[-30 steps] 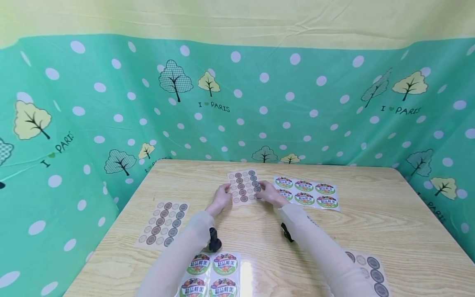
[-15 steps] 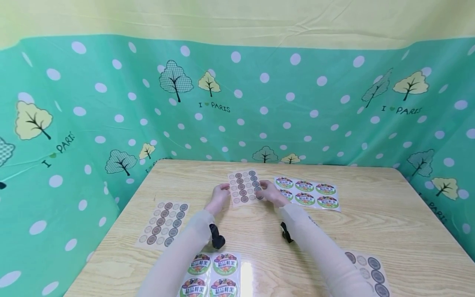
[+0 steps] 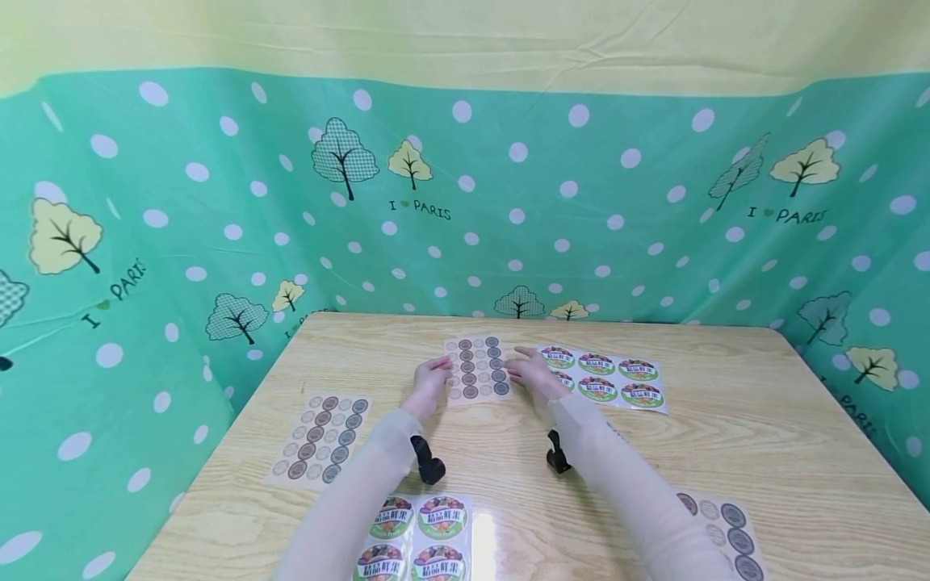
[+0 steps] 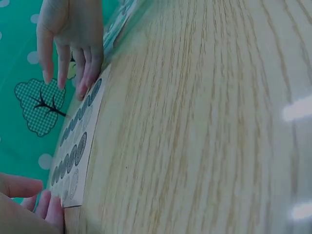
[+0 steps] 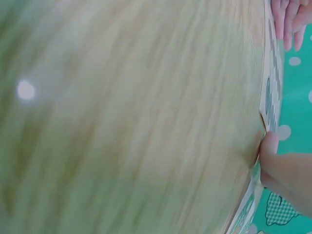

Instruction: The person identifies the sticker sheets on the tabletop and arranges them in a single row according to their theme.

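Note:
A sheet of round brown and grey stickers (image 3: 475,369) lies flat near the back of the table. At its left edge rests my left hand (image 3: 430,383), fingertips against the paper. My right hand (image 3: 536,377) is at the right edge, fingers extended and fingertips by the border. In the left wrist view the right hand's fingers (image 4: 87,68) hang straight beside the sheet (image 4: 80,146), while the left hand (image 4: 29,204) shows at the lower corner. The right wrist view has my right thumb (image 5: 269,144) at the sheet's corner. Neither hand pinches the paper.
Right of the sheet lies a fruit-label sticker sheet (image 3: 621,379), partly behind the right hand. Another round-sticker sheet (image 3: 320,440) is at the left. A second fruit-label sheet (image 3: 414,537) lies in front, partly under the left sleeve. One more round-sticker sheet (image 3: 726,532) is at front right.
The round-sticker sheet between my hands has turned slightly and sits straighter. My right fingers have drawn back from over its right side to its edge. The left hand has barely moved.

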Available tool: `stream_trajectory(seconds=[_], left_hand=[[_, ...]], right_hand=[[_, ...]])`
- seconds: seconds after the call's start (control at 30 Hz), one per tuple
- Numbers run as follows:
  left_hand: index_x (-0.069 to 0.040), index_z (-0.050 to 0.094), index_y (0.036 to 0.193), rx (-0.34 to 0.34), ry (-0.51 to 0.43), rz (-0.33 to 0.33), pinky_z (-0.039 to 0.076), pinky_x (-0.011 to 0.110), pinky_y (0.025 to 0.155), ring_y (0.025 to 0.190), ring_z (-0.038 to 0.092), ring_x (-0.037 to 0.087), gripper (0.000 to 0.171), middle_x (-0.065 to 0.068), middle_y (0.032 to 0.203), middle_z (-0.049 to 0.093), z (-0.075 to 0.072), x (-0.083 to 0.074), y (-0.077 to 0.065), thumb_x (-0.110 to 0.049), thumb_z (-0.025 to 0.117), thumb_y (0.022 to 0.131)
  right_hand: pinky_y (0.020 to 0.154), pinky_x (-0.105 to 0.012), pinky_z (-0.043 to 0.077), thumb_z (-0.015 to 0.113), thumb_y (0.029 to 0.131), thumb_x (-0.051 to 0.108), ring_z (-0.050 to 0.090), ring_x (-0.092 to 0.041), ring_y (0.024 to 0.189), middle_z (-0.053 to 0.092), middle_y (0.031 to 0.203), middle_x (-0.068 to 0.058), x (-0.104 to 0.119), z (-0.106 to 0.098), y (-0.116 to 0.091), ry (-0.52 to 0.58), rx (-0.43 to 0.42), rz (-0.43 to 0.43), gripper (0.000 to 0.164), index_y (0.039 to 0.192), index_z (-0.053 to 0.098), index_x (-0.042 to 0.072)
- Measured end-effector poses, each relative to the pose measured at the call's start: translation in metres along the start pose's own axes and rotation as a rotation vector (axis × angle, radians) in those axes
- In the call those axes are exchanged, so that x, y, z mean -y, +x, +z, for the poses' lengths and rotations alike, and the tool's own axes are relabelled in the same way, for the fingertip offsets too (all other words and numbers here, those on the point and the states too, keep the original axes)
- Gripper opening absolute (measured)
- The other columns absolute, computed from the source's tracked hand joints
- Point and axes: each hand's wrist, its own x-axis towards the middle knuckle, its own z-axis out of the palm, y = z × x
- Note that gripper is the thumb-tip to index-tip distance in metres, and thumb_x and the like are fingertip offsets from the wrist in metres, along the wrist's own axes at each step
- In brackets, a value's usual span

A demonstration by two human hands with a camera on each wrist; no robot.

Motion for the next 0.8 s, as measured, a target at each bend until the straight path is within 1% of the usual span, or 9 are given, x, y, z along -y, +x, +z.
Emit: stream_trajectory(seconds=[0.07, 0.23, 0.27, 0.37, 0.43, 0.5, 0.6, 0.7, 0.8], left_hand=[[-0.004, 0.060, 0.109, -0.046, 0.021, 0.020, 0.050, 0.023, 0.072, 0.089, 0.056, 0.015, 0.040, 0.008, 0.100, 0.061, 0.002, -0.005, -0.006, 0.010, 0.053, 0.072], [-0.008, 0.064, 0.102, -0.178, 0.204, 0.081, 0.048, 0.020, 0.065, 0.082, 0.056, 0.014, 0.045, 0.005, 0.094, 0.061, 0.005, -0.007, -0.010, 0.011, 0.047, 0.064], [-0.008, 0.064, 0.102, -0.182, 0.241, 0.093, 0.048, 0.019, 0.064, 0.080, 0.056, 0.014, 0.044, 0.005, 0.093, 0.062, 0.006, -0.007, -0.009, 0.009, 0.047, 0.065], [-0.005, 0.060, 0.109, -0.113, 0.296, 0.044, 0.048, 0.026, 0.075, 0.090, 0.057, 0.020, 0.039, 0.008, 0.101, 0.061, 0.007, -0.017, -0.014, 0.006, 0.049, 0.074], [-0.005, 0.061, 0.106, -0.126, 0.313, 0.062, 0.048, 0.024, 0.070, 0.085, 0.057, 0.018, 0.038, 0.007, 0.097, 0.062, 0.008, -0.015, -0.012, 0.005, 0.048, 0.072], [-0.006, 0.062, 0.105, -0.141, 0.322, 0.035, 0.049, 0.023, 0.070, 0.084, 0.057, 0.016, 0.039, 0.006, 0.095, 0.062, 0.010, -0.017, -0.012, 0.005, 0.049, 0.070], [-0.004, 0.063, 0.103, -0.190, 0.260, 0.014, 0.049, 0.024, 0.068, 0.083, 0.057, 0.017, 0.043, 0.008, 0.094, 0.062, 0.014, -0.023, -0.017, 0.009, 0.047, 0.065], [-0.010, 0.063, 0.106, -0.172, 0.173, -0.031, 0.050, 0.028, 0.073, 0.089, 0.056, 0.019, 0.047, 0.007, 0.099, 0.061, 0.003, 0.029, 0.032, 0.010, 0.051, 0.066], [-0.015, 0.064, 0.103, -0.164, 0.111, -0.020, 0.050, 0.027, 0.070, 0.086, 0.057, 0.016, 0.047, 0.003, 0.095, 0.061, -0.005, 0.070, 0.068, 0.009, 0.053, 0.064]], right_hand=[[0.095, -0.033, 0.040, 0.053, 0.085, 0.003, 0.046, -0.030, 0.113, 0.040, 0.127, -0.021, 0.000, 0.003, -0.001, 0.001, -0.016, -0.004, 0.058, 0.137, 0.027, 0.004], [0.096, -0.040, 0.038, 0.050, 0.086, 0.006, 0.044, -0.035, 0.113, 0.041, 0.127, -0.024, 0.001, 0.006, -0.006, -0.185, -0.008, -0.073, 0.055, 0.136, 0.026, 0.001], [0.097, -0.042, 0.036, 0.050, 0.086, 0.006, 0.043, -0.036, 0.114, 0.041, 0.127, -0.025, 0.001, 0.006, -0.007, -0.229, -0.003, -0.086, 0.056, 0.136, 0.026, 0.001], [0.099, -0.046, 0.033, 0.050, 0.086, 0.008, 0.039, -0.037, 0.117, 0.040, 0.128, -0.025, 0.001, 0.006, -0.009, -0.306, 0.015, -0.106, 0.056, 0.135, 0.026, 0.000], [0.100, -0.046, 0.031, 0.051, 0.086, 0.008, 0.038, -0.037, 0.118, 0.039, 0.129, -0.024, 0.001, 0.007, -0.009, -0.328, 0.017, -0.108, 0.056, 0.135, 0.026, 0.000], [0.100, -0.046, 0.031, 0.050, 0.086, 0.009, 0.037, -0.037, 0.118, 0.038, 0.129, -0.024, 0.002, 0.007, -0.010, -0.340, 0.023, -0.112, 0.055, 0.135, 0.026, -0.001], [0.099, -0.045, 0.032, 0.051, 0.086, 0.010, 0.038, -0.036, 0.118, 0.038, 0.130, -0.023, 0.003, 0.005, -0.011, -0.337, 0.025, -0.107, 0.055, 0.135, 0.027, 0.000], [0.099, -0.045, 0.033, 0.050, 0.087, 0.011, 0.039, -0.036, 0.117, 0.039, 0.130, -0.022, 0.004, 0.004, -0.011, -0.330, 0.027, -0.109, 0.054, 0.135, 0.027, 0.000], [0.098, -0.045, 0.034, 0.050, 0.087, 0.012, 0.039, -0.037, 0.117, 0.038, 0.130, -0.022, 0.004, 0.003, -0.011, -0.314, 0.022, -0.103, 0.054, 0.135, 0.028, 0.000]])
